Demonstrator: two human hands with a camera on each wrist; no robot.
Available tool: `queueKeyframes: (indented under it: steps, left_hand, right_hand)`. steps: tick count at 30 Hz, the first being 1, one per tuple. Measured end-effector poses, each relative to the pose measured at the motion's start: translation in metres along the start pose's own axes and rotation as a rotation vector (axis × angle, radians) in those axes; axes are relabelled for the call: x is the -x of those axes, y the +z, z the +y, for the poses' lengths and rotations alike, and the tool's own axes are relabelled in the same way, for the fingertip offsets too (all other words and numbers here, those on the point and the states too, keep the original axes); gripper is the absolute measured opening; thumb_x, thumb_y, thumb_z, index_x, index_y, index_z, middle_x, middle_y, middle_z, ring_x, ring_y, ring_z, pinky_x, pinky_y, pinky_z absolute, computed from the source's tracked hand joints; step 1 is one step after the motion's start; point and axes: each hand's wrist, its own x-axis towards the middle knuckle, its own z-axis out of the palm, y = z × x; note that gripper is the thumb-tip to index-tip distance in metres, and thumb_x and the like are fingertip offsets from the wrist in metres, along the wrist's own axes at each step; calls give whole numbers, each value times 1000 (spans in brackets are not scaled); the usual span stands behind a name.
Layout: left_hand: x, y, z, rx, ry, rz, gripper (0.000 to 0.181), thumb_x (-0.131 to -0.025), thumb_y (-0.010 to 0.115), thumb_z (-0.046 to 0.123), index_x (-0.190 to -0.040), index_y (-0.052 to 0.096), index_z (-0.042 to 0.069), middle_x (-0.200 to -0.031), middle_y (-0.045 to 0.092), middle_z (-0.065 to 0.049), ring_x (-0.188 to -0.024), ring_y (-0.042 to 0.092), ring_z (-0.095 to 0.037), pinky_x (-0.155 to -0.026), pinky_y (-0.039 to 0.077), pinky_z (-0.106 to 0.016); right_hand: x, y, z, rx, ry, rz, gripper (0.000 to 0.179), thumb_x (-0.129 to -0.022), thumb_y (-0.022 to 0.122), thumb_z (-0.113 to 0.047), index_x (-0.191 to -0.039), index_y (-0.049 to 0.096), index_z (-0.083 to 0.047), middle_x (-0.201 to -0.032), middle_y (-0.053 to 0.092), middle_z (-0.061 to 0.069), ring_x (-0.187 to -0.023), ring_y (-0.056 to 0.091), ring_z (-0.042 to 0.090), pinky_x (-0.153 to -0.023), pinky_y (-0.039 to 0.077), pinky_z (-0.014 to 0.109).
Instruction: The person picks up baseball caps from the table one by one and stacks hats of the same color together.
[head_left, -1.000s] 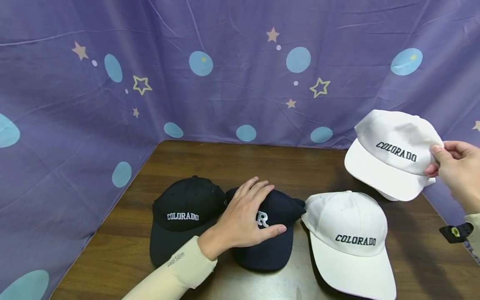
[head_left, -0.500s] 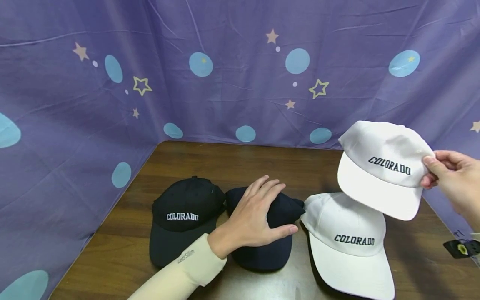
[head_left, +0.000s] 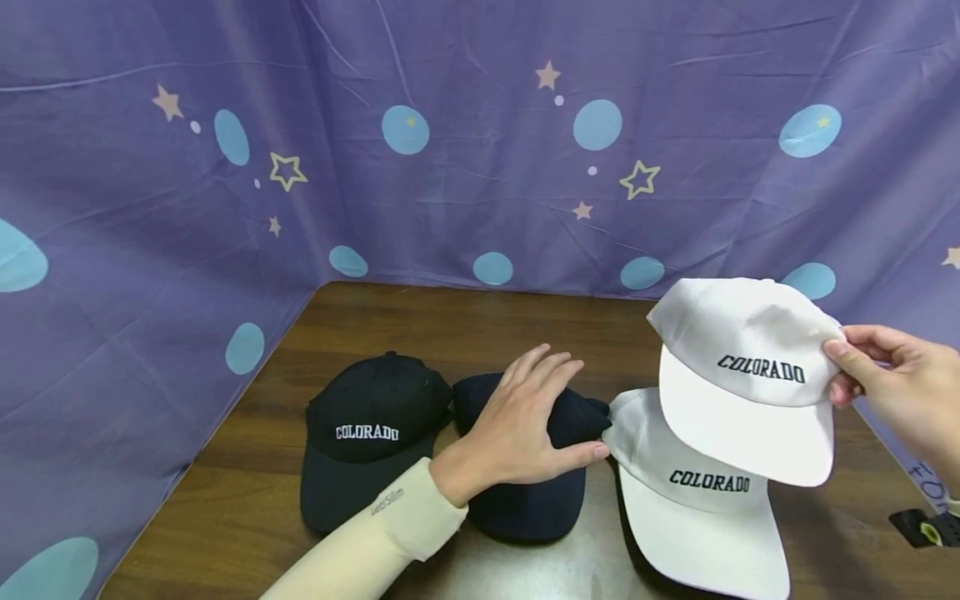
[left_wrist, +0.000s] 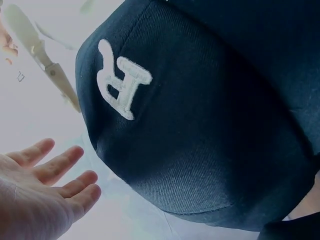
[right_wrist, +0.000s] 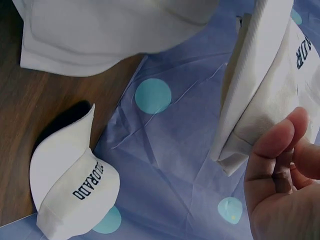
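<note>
My right hand (head_left: 896, 379) pinches the side of a white cap (head_left: 761, 333) lettered COLORADO between thumb and fingers, up off the table. Its brim overlaps the crown of another white COLORADO cap (head_left: 712, 533), which lies on the table. Over a navy cap (head_left: 528, 508) my left hand (head_left: 521, 429) spreads its fingers and holds nothing. It hides the cap's letter R, which shows in the left wrist view; there the left hand (left_wrist: 45, 192) appears apart from the cap. To the left sits a black COLORADO cap (head_left: 375, 417). The held cap (right_wrist: 265, 90) fills the right wrist view's right side.
The brown wooden table (head_left: 450, 325) is backed by a purple cloth (head_left: 465, 200) with stars and blue spots. In the right wrist view a white cap (right_wrist: 80, 195) lies lower left, and a white brim (right_wrist: 110, 35) crosses the top.
The right hand has brought the white cap down and to the left, over the other white cap. My left hand has shifted slightly right above the navy cap. The caps on the table stay put.
</note>
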Motion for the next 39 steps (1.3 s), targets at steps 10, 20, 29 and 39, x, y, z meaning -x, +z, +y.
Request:
queueKeyframes:
  steps: [10,20,29,39]
  left_hand:
    - [-3,1,-1,-12,-3,-13,94,-86,58,77,-155,42,15,-158,42,-2,-153,22,-28,-123,22,-49]
    - [-6,1,0,-12,3,-15,94,-86,58,76,-156,42,15,-159,41,-2,-153,22,-28,-123,22,-50]
    - [-5,2,-1,-13,0,-10,94,-86,59,76,-155,43,15,-158,42,-2,-153,22,-27,-124,21,-49]
    - [-4,1,-3,-12,1,-4,94,-86,58,77,-155,42,16,-158,41,-2,-153,22,-28,-123,22,-50]
  right_hand:
    - [22,9,-2,11,-82,-20,28,-99,65,-3,-94,69,-30,-56,61,-2,-44,54,8,-43,48,19]
    - [38,13,-1,31,-219,2,33,-96,64,9,-95,72,-24,-57,60,-5,-43,52,6,-43,43,19]
    - [45,22,4,215,-199,-102,9,-97,69,-3,-100,68,-12,-58,61,-3,-50,55,4,-47,43,17]
    - [51,41,13,463,-437,-51,50,-90,74,-2,-137,58,-7,-90,62,3,-67,53,3,-58,38,19]
